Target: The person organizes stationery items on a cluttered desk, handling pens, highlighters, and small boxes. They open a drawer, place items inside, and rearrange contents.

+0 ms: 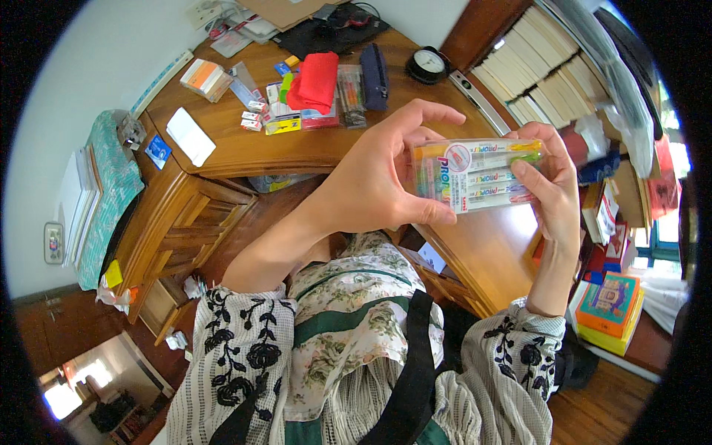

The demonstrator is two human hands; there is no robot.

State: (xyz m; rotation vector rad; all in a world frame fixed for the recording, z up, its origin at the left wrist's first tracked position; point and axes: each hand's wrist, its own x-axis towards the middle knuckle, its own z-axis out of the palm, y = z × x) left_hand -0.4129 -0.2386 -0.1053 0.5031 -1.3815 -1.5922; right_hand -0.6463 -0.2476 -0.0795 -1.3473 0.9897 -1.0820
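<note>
A clear plastic pack of Uni Propus highlighter pens point(478, 175) is held up in front of me, above the wooden desk. My right hand point(542, 178) grips its right end, thumb across the front. Around the left end curves my left hand point(395, 172), thumb at the lower edge and index finger raised off the pack; whether its hidden fingers press on it I cannot tell. Beyond the hands, a red cloth pouch point(320, 83) lies over flat packs of stationery. Beside it are a pack of pens point(351, 97), a navy pencil case point(374, 78) and a yellow packet point(282, 125).
A round black clock point(428, 64) and a metal spirit level point(481, 103) lie at the desk's back right. Left are a white case point(190, 136), a stack of note cards point(204, 79) and a blue packet point(158, 152). Books point(606, 306) are stacked at right.
</note>
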